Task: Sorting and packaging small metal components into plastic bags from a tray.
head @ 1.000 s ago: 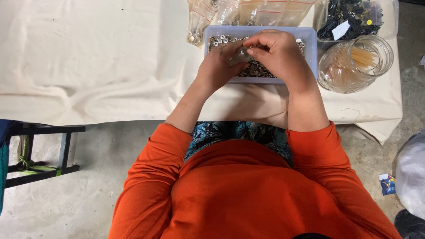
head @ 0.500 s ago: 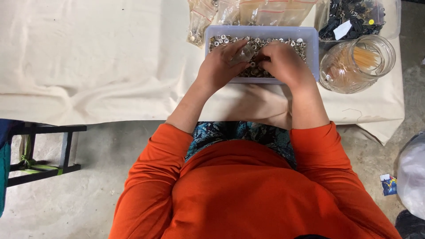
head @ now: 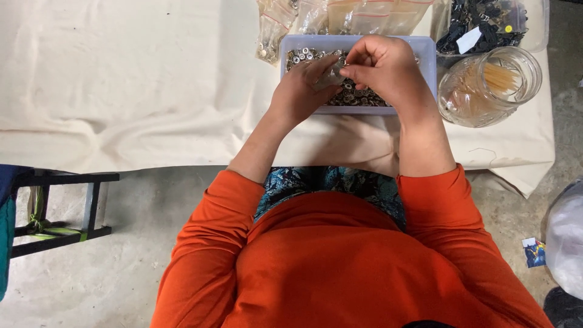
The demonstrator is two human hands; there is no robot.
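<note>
From the head camera, the left hand (head: 302, 91) and right hand (head: 382, 67) are meeting over a pale plastic tray (head: 425, 51) of small metal fasteners (head: 352, 96), both pinching one small silvery piece (head: 331, 76) between fingertips. It is looking light, rigid and slippery, so gripping its edges seems best.

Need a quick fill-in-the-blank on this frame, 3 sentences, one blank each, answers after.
1. Both hands, left hand and right hand, work over a shallow tray full of small ____ parts.
2. The glass jar stands to the ____ of the tray.
3. The table is covered with a ____ cloth.

Missing words: metal; right; cream
</note>
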